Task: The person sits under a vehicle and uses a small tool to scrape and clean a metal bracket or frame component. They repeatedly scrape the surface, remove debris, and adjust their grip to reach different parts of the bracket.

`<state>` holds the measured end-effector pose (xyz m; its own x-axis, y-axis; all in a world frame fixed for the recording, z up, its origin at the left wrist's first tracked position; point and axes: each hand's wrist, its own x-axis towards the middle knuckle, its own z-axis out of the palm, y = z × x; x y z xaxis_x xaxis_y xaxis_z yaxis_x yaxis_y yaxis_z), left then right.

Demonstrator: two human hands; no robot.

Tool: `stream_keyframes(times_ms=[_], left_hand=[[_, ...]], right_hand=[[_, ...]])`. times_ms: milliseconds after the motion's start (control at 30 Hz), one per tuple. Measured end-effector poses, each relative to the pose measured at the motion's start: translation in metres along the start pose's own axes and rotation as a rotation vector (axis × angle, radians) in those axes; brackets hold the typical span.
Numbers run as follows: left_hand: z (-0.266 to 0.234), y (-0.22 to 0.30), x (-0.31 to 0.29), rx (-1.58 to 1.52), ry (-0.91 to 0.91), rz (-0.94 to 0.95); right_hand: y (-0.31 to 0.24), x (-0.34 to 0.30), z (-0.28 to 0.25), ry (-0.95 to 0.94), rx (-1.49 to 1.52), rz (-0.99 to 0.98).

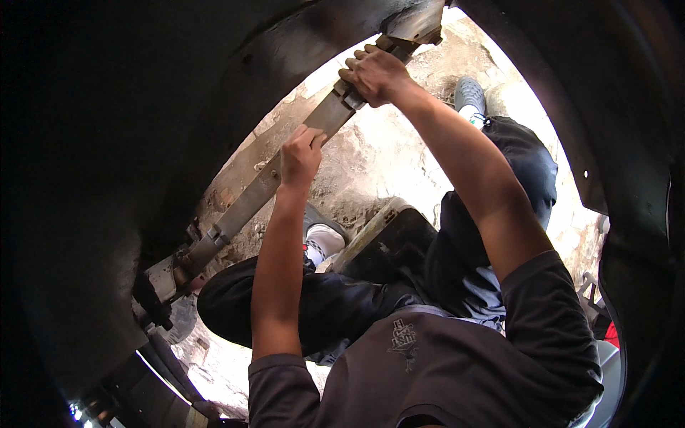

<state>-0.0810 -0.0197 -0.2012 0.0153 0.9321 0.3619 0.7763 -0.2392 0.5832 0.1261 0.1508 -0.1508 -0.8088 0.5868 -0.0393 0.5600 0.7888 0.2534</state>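
Observation:
A long flat grey metal bar (251, 199) runs diagonally from the lower left to the upper right. About midway along it is my left hand (300, 158), closed, with its fingers curled against the bar's near edge; its palm side is hidden. Farther up, my right hand (376, 75) wraps its fingers over the bar near its upper end. Just below the right hand a metal bracket (349, 95) crosses the bar. A second small bracket (217, 236) sits lower down. At the upper end the bar meets a wider metal piece (414, 23).
Dark curved panels (78, 157) surround the opening on both sides. At the bar's lower end is a dirty metal mount (161, 281). Between my legs stands a dark box-like object (392, 242) on the rough, pale ground (371, 157). Something red (611, 334) shows at the right.

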Motion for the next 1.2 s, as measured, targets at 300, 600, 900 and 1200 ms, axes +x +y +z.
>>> stream_keyframes(times_ms=[300,600,900,1200], left_hand=[[-0.031,-0.022,-0.04,0.052,-0.016,-0.057],[-0.005,0.009,0.017,0.004,-0.029,-0.002],[0.005,0.009,0.019,-0.004,0.005,0.004],[-0.038,-0.03,-0.051,0.085,-0.033,-0.054]], right_hand=[[0.004,0.001,0.007,0.042,-0.009,-0.015],[0.001,-0.004,-0.012,-0.006,0.009,-0.019],[0.003,-0.002,-0.005,0.038,0.062,-0.044],[0.004,-0.004,-0.002,-0.015,-0.023,-0.015]])
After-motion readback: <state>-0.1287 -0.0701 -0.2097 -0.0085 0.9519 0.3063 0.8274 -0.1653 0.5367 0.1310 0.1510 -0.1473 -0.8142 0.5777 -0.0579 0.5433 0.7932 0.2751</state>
